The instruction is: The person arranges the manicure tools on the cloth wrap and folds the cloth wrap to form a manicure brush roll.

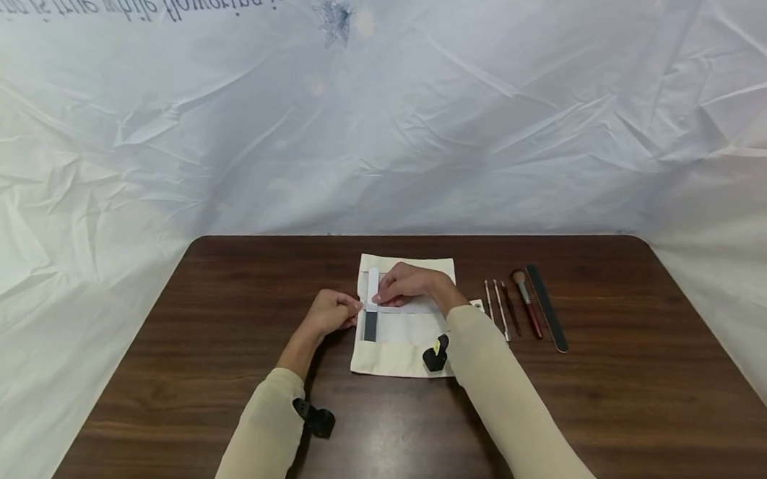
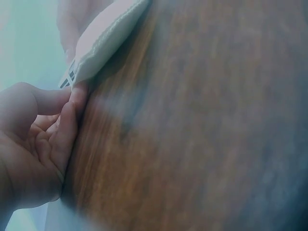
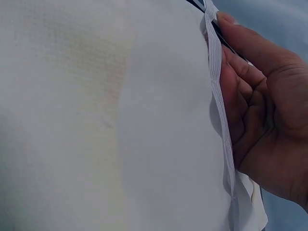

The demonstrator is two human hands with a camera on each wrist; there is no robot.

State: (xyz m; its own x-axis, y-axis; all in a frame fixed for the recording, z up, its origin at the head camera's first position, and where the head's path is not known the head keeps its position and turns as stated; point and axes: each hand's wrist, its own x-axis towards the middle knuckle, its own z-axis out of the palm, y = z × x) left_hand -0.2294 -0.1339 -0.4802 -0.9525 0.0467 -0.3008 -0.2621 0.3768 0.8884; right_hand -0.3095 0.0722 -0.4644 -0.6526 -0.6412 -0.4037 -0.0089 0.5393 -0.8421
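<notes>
A cream fabric tool pouch (image 1: 403, 360) lies unfolded on the table, with a white elastic-edged pocket (image 3: 168, 120) across its middle. A flat nail file (image 1: 372, 286) stands lengthwise at the pouch's left side, pale above the pocket edge and dark below it, inside the pocket. My right hand (image 1: 407, 283) reaches over the pouch and pinches the file near the elastic edge (image 3: 216, 72); the fingertips are partly hidden. My left hand (image 1: 333, 312) pinches the pouch's left edge between thumb and fingers, close to the pocket's top corner (image 2: 79, 72).
Right of the pouch lie two slim metal tools (image 1: 500, 311), a thin dark-brown tool (image 1: 511, 310), a brush with a red-brown handle (image 1: 528, 305) and a dark nail file (image 1: 547, 308). White sheeting (image 1: 389, 124) hangs behind the brown table (image 1: 222, 332).
</notes>
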